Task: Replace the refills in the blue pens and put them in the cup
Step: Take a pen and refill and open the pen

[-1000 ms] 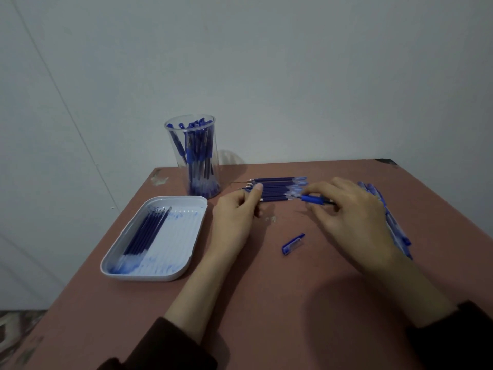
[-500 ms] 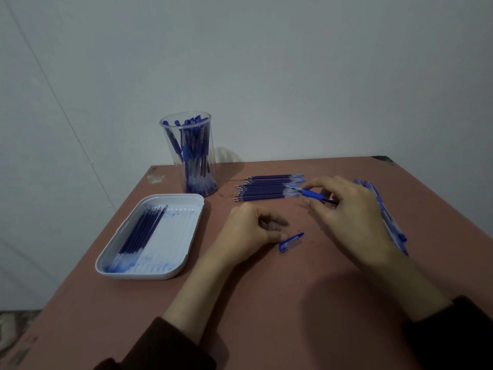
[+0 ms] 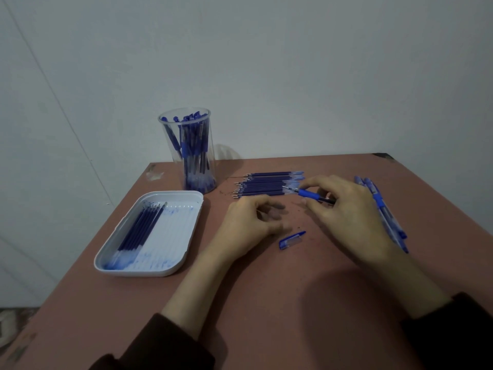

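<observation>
A clear cup (image 3: 186, 153) full of blue pens stands at the table's back left. New refills (image 3: 266, 185) lie in a row at the back middle. My right hand (image 3: 346, 209) pinches a blue pen (image 3: 309, 194) by its grip, with the tip pointing left over the ends of the refills. My left hand (image 3: 248, 225) rests on the table with its fingers loosely curled, and I see nothing in it. A blue pen cap (image 3: 292, 240) lies just right of that hand. More blue pens (image 3: 384, 209) lie in a pile partly hidden behind my right hand.
A white tray (image 3: 184, 236) with several used refills (image 3: 138, 231) and ink smears sits at the left of the reddish table (image 3: 266, 303). A grey wall stands right behind the table's far edge.
My left hand has drawn back from the row of refills towards me and now lies beside the cap. My right hand has kept hold of the pen, almost in the same place.
</observation>
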The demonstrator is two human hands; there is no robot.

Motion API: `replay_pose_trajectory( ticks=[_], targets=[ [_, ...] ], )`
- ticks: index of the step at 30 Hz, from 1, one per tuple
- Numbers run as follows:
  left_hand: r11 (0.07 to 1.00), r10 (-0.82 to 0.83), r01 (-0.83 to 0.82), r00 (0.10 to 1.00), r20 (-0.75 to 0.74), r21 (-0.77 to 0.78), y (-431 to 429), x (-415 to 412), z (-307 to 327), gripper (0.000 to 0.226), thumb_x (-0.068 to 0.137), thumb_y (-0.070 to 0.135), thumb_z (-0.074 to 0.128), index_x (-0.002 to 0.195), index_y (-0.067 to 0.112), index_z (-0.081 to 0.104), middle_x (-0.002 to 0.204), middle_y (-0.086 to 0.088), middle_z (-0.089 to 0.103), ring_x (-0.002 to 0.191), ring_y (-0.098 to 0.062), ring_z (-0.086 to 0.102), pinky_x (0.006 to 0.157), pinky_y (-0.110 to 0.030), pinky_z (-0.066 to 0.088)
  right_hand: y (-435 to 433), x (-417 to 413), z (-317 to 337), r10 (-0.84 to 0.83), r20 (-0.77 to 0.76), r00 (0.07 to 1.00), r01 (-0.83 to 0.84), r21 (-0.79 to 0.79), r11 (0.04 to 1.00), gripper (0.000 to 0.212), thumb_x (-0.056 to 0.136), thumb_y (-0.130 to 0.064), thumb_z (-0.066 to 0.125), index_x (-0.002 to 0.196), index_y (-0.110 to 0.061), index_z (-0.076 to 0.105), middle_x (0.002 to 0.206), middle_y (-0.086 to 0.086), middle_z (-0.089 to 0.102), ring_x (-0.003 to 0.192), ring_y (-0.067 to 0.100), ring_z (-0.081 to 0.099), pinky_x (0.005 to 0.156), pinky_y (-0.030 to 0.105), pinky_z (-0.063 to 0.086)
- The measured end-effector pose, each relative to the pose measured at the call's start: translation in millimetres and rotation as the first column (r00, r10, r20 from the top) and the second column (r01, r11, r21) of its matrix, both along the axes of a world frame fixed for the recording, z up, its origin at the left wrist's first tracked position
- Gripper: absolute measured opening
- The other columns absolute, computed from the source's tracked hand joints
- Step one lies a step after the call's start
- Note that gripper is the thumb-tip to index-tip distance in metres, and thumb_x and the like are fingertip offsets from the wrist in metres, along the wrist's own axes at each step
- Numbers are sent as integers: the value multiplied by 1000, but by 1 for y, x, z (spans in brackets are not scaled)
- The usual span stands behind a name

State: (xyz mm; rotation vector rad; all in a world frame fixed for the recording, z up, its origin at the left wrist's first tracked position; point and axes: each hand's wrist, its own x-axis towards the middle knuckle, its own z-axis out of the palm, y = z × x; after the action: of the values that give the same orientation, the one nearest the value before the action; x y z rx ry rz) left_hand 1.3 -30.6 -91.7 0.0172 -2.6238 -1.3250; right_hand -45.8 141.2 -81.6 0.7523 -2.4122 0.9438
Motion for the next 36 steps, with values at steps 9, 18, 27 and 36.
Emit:
replay_pose_trajectory(
  ticks=[9,18,27,36],
  targets=[
    [964,41,-19,996,-78,264,1,0,9,13,83,13,70,84,26,73,75,-2,71,64,-7,61,64,-18,49,-2,2,-1,119,-30,992,-114,112,987,14,81,-23,70,92,-32,70,78,-11,62,75,7,55,69,36,47],
    [953,49,-153,930,-364,-263,-6,2,5,24,83,21,70,106,21,73,97,9,70,95,-3,48,88,-15,39,3,-5,-1,27,-53,998,-19,146,989,18,78,-15,71,91,-27,72,81,-5,64,83,18,54,75,39,41],
    [846,131,-315,905,-405,-429,-22,-8,-5,16,81,11,67,92,17,77,87,-2,70,85,-26,53,74,-38,45,17,-18,1,-152,-36,988,156,180,971,16,82,-15,67,90,-28,72,76,-8,54,83,19,50,74,33,29],
    [812,173,-308,938,-299,-495,-13,-32,-8,18,85,19,64,100,21,73,98,-1,69,95,-28,51,80,-35,40,10,-12,0,-108,19,994,103,165,981,11,84,-21,67,90,-29,71,81,-5,64,84,19,54,74,36,41]
  ],
)
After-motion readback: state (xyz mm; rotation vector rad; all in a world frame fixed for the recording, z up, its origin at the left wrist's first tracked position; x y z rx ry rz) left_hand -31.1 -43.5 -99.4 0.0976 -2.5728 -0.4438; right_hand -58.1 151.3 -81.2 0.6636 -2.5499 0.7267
